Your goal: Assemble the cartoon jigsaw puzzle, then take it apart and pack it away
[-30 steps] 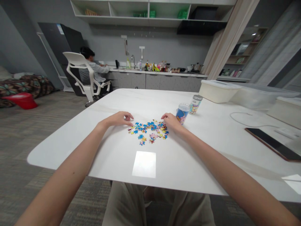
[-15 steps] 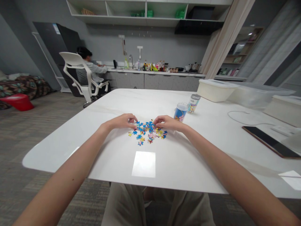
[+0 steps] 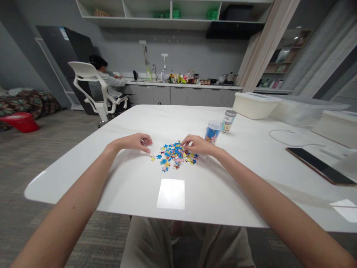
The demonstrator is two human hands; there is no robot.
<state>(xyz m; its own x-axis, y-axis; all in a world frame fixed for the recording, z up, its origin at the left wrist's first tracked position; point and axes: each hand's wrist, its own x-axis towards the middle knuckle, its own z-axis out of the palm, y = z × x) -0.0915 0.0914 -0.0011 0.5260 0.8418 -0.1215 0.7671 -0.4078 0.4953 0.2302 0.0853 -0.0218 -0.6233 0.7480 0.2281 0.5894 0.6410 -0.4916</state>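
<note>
A small heap of colourful jigsaw pieces (image 3: 174,155), mostly blue, yellow and pink, lies on the white table (image 3: 173,193). My left hand (image 3: 134,142) rests just left of the heap with its fingers curled down, fingertips near a stray piece; what they pinch, if anything, is too small to see. My right hand (image 3: 196,145) lies on the heap's right edge with its fingers bent onto the pieces. A blue printed can (image 3: 211,132) stands close behind my right hand, and a second small can (image 3: 228,122) stands beyond it.
White lidded bins (image 3: 253,105) and a clear bin (image 3: 301,109) line the table's far right. A dark tablet (image 3: 319,166) and a white cable (image 3: 290,138) lie at the right. A person sits in a white chair (image 3: 93,89) by the kitchen counter.
Both hands came together over the pieces, then my left hand drew back to the left. The heap is bunched a little tighter than a second ago.
</note>
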